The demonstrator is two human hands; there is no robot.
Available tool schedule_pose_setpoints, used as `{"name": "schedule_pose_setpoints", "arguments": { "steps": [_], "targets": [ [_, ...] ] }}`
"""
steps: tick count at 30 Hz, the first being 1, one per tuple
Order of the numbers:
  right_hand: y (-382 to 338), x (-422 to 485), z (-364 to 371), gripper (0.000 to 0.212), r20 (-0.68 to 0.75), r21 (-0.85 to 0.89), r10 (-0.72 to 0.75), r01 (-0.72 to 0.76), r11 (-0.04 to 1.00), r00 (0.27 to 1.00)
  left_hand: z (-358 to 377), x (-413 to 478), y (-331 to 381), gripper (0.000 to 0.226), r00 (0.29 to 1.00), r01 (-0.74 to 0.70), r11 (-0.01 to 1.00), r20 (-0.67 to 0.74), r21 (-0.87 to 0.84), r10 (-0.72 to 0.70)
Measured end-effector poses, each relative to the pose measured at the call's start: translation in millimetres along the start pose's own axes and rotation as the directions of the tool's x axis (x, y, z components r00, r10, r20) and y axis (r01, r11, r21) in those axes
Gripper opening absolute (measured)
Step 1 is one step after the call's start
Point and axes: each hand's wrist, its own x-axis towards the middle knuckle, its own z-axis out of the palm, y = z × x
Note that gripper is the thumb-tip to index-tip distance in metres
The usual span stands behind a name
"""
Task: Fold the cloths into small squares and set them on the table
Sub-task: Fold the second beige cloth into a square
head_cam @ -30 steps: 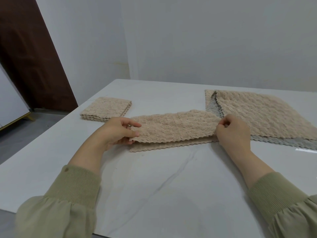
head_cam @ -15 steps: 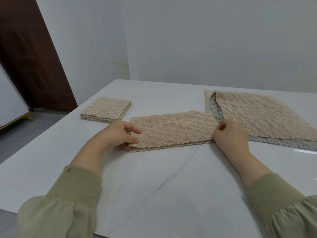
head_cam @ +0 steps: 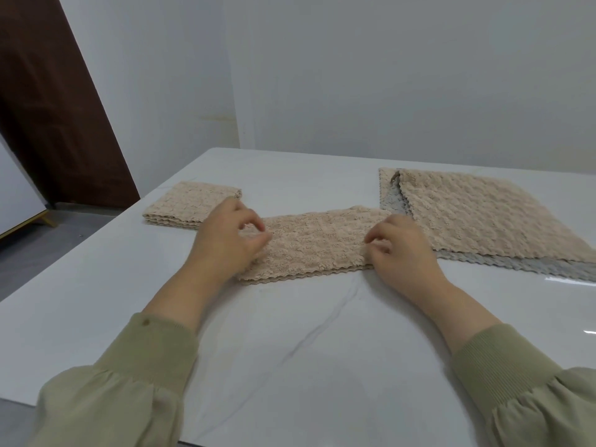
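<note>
A beige textured cloth (head_cam: 319, 243), folded into a long strip, lies flat on the white table (head_cam: 290, 333) in front of me. My left hand (head_cam: 225, 243) rests over the strip's left end, fingers loosely curled with thumb and forefinger apart. My right hand (head_cam: 403, 250) sits on the right end with curled fingers pinching the cloth there. A cloth folded into a small square (head_cam: 190, 204) lies at the back left. A stack of unfolded beige and grey cloths (head_cam: 483, 217) is spread at the back right.
The table's left edge (head_cam: 80, 240) drops to a grey floor, with a dark brown door (head_cam: 48, 108) beyond. White walls stand behind the table. Bare marble surface lies between me and the strip.
The top layer of the strip has been laid down flat on the lower one. Both hands moved inward onto the strip's ends, and the left hand's pinch has loosened.
</note>
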Motion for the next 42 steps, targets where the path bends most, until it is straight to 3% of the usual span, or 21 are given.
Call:
{"name": "schedule_pose_setpoints", "arguments": {
  "steps": [2, 6, 20, 30, 33, 36, 38, 40, 42],
  "targets": [
    [-9.9, -4.4, 4.0, 0.005, 0.119, 0.058, -0.121, 0.115, 0.992, 0.985, 12.3, -5.3, 8.5, 0.013, 0.977, -0.192, 0.98, 0.087, -0.049, 0.196],
    [-16.2, -6.7, 5.6, 0.013, 0.23, 0.011, -0.181, 0.183, 0.983, 0.956, 33.8, -6.2, 11.9, 0.019, 0.913, -0.313, 0.949, 0.263, -0.043, 0.313],
    [-15.3, -5.6, 5.2, 0.002, 0.248, -0.029, -0.207, 0.22, 0.975, 0.947, 36.3, -8.0, 14.1, 0.002, 0.878, -0.339, 0.941, 0.352, -0.019, 0.324],
    [-16.4, -5.0, 8.1, 0.009, 0.29, -0.078, -0.239, 0.271, 0.959, 0.927, 38.6, -6.9, 15.1, 0.006, 0.883, -0.302, 0.953, 0.373, -0.013, 0.285],
    [-16.7, -4.9, 4.6, 0.009, 0.294, -0.053, -0.206, 0.232, 0.971, 0.933, 39.3, -6.3, 15.4, 0.012, 0.892, -0.273, 0.962, 0.369, -0.021, 0.261],
    [-16.1, -5.4, 2.5, 0.016, 0.163, -0.035, -0.145, 0.153, 0.988, 0.976, 40.7, -5.5, 16.4, 0.017, 0.901, -0.271, 0.963, 0.354, 0.005, 0.252],
    [-13.5, -5.5, 0.8, 0.037, 0.293, -0.21, 0.029, 0.035, 0.977, 0.956, 41.6, -5.2, 16.4, 0.019, 0.908, -0.256, 0.967, 0.343, 0.002, 0.24],
    [-7.4, -5.9, -0.3, 0.049, 0.42, -0.38, 0.202, -0.03, 0.925, 0.885, 41.7, -4.8, 16.5, 0.023, 0.915, -0.223, 0.975, 0.343, -0.004, 0.211],
    [-2.5, -5.6, -1.2, 0.049, 0.402, -0.408, 0.25, -0.073, 0.91, 0.881, 41.6, -4.3, 17.6, 0.028, 0.934, -0.181, 0.984, 0.316, 0.012, 0.168]
  ]
}}
